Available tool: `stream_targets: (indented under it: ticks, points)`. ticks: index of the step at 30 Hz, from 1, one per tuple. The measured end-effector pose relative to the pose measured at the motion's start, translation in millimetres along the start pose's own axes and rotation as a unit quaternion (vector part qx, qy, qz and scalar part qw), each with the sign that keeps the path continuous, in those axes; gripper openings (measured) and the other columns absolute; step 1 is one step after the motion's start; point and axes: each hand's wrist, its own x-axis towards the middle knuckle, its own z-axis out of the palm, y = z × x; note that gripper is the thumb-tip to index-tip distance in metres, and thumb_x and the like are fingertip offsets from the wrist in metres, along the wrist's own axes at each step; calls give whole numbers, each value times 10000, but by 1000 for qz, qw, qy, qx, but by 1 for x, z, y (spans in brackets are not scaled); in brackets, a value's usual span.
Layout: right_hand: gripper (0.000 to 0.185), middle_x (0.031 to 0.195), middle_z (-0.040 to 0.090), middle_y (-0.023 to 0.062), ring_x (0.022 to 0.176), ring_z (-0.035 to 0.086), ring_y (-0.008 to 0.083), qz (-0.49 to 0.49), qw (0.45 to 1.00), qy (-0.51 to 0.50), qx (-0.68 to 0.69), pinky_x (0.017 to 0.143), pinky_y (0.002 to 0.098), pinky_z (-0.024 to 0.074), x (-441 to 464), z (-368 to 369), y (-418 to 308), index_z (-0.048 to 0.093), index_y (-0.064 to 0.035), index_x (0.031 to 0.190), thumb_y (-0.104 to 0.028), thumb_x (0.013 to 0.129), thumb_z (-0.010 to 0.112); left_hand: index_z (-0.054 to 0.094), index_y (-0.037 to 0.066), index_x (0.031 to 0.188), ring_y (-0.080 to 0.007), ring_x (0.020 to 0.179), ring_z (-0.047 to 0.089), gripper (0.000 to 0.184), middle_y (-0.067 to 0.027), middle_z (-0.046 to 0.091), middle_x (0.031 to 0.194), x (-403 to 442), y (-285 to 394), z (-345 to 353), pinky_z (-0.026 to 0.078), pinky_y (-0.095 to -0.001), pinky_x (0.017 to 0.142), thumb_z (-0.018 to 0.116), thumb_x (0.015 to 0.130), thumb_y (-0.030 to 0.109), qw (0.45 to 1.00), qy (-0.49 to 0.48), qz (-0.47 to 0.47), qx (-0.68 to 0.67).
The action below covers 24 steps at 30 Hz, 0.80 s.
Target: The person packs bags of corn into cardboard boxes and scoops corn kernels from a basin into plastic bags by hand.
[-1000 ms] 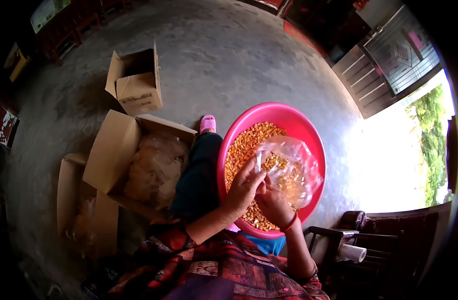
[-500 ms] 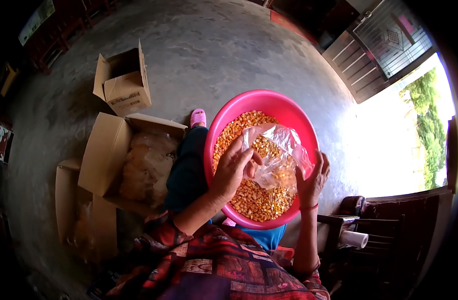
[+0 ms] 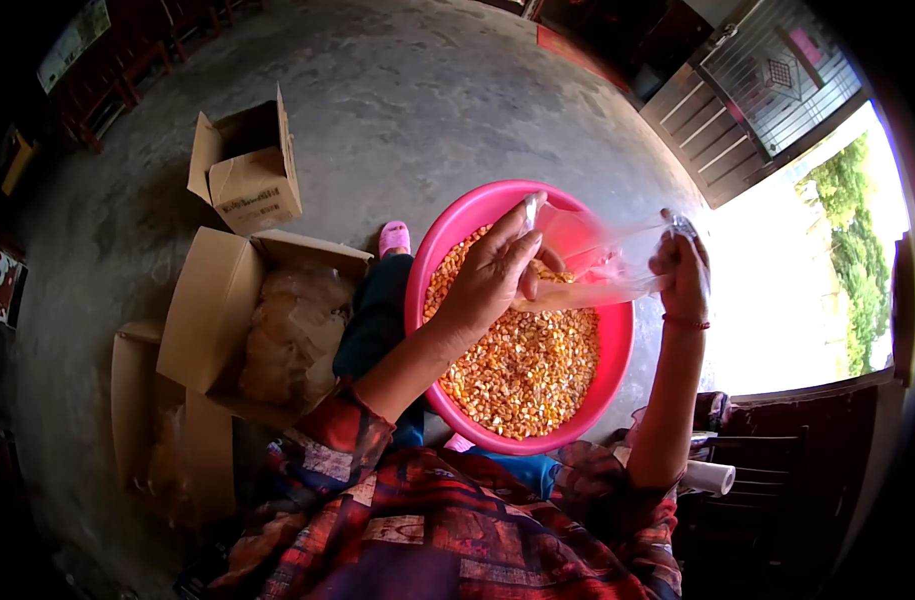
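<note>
A clear plastic bag (image 3: 612,268) is stretched between my two hands above a pink basin (image 3: 620,370). My left hand (image 3: 492,272) pinches the bag's left side, over the basin's far left part. At the bag's right end, beyond the basin's rim, my right hand (image 3: 685,272) is closed on the plastic. Loose corn kernels (image 3: 527,370), yellow and orange, cover the bottom of the basin. Motion blurs part of the bag, so I cannot tell what is inside it.
Left of my legs stands an open cardboard box (image 3: 212,310) holding clear plastic bags (image 3: 295,325). Another open box (image 3: 255,185) sits farther off, and a third (image 3: 132,400) is nearer the left. A white roll (image 3: 710,478) lies by a dark chair (image 3: 762,460). A doorway opens at right.
My right hand has moved up and right, pulling the bag out taut. My left hand has risen a little. The bag, crumpled low over the corn before, is now stretched sideways.
</note>
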Motion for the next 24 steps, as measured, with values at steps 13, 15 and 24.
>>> stream_targets:
  ticks: [13,15,24]
  points:
    - [373,985,560,142,857,574,261,-335,737,-6,-587,747,324,470,-69,1,16,556,-32,1082,16,715,608,266,34,1373,-22,604,491,453,-61,593,897,-29,-38,-14,413,-142,525,379,965,197,994,-41,-43,86]
    - [301,959,564,127,832,576,254,-267,801,-60,-532,711,326,469,-101,22,3,573,-26,1009,23,712,598,277,39,1370,-25,606,493,442,-66,594,951,-29,-41,-12,413,-143,521,367,969,201,994,-41,-65,78]
    - [263,991,549,97,980,504,302,-202,689,-375,-586,875,444,380,-148,52,102,585,-104,989,-157,732,579,296,35,1361,-39,599,489,433,-31,573,790,-40,-37,-3,433,-176,549,395,946,112,996,-17,-73,45]
